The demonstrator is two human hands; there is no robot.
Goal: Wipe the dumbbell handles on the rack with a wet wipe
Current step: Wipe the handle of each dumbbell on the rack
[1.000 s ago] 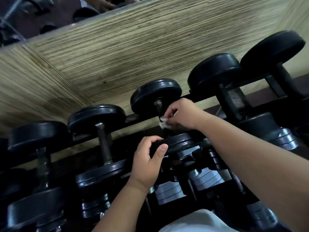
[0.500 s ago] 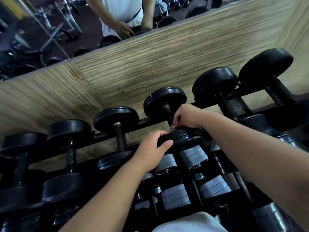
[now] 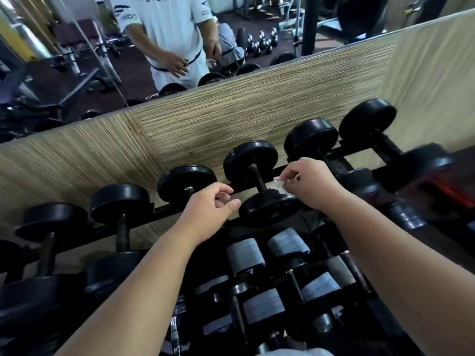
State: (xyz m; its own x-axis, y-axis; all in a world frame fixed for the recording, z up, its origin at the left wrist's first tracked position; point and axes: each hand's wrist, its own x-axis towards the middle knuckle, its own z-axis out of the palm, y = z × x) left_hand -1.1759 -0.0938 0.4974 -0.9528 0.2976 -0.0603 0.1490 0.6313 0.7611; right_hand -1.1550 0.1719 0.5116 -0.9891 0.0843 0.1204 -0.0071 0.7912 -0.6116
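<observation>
Right hand (image 3: 311,183) pinches the wet wipe (image 3: 279,186) at 3 o'clock of the middle dumbbell handle (image 3: 257,179). Left hand (image 3: 209,209), loosely curled and empty, hovers at 8 o'clock. Likely midway: neighbouring handles (image 3: 121,231) remain.

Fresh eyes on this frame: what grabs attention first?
The right hand at centre pinches a small white wet wipe beside the thin handle of a black dumbbell on the rack. The left hand hovers loosely curled just left of that dumbbell's near plate, holding nothing. Above the row, a mirror reflects a person in a white shirt.
</observation>
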